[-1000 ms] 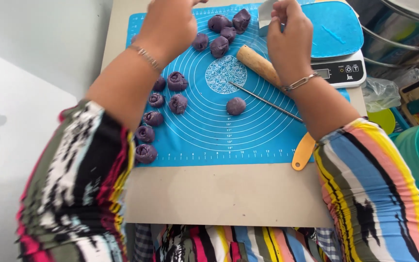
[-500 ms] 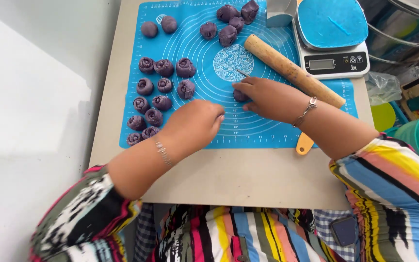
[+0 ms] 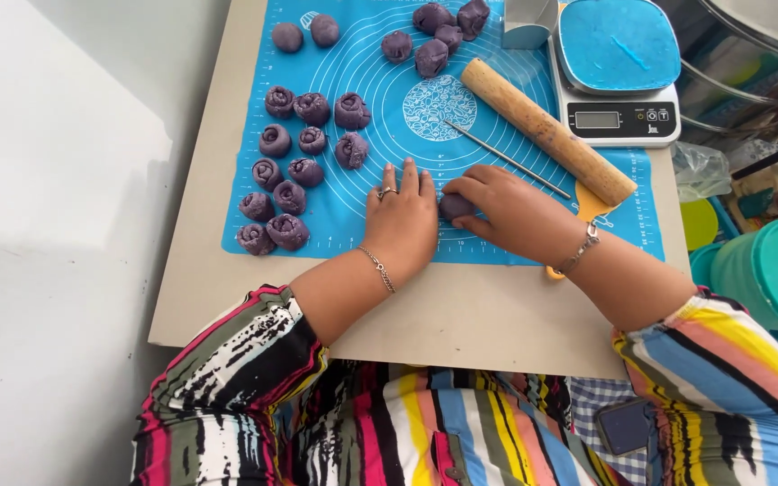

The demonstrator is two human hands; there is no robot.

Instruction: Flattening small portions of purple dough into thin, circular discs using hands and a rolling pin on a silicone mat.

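Observation:
My right hand (image 3: 506,207) grips a purple dough ball (image 3: 455,207) on the blue silicone mat (image 3: 488,162) near its front edge. My left hand (image 3: 402,220) lies flat on the mat just left of that ball, fingers spread and close to it. A wooden rolling pin (image 3: 547,131) lies diagonally beyond my right hand, with a thin metal rod (image 3: 502,157) beside it. Several rolled purple dough pieces (image 3: 303,139) sit in rows on the mat's left side.
More purple dough balls (image 3: 434,40) lie at the mat's far edge. A digital scale with a blue cover (image 3: 617,72) stands at the back right, beside a grey metal scraper (image 3: 529,20). A teal container (image 3: 776,270) stands off the table to the right. An orange handle (image 3: 587,211) pokes out under the pin.
The view has come closer. My left hand moved from the table's front edge up onto the mat beside the ball. My right hand drew the dough ball nearer to me.

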